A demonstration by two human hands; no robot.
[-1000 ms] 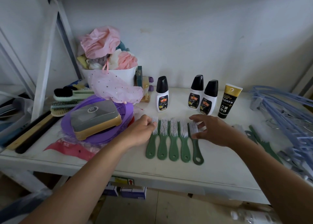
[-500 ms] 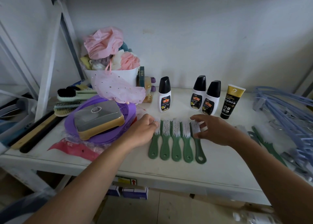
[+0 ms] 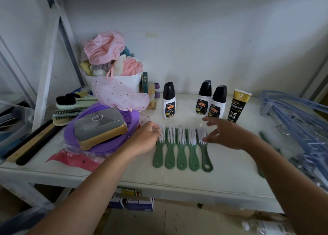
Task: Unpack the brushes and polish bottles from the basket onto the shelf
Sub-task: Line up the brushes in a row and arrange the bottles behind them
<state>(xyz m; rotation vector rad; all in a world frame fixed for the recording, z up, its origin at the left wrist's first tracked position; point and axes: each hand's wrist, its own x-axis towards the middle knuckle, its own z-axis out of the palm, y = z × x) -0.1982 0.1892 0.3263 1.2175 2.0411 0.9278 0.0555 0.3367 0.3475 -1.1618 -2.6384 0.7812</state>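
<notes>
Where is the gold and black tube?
In the head view, the gold-and-black tube stands toward the right of the white shelf, just right of a black-capped white bottle, beyond the right hand.

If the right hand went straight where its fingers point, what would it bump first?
Probably the rightmost green brush: the right hand points left across the brush row, fingers right beside its white bristles. How high it hovers is unclear.

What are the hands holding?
Right hand: nothing, fingers spread. Left hand: curled fingers touch the leftmost green brush at its bristle end; a real grip cannot be told.
</notes>
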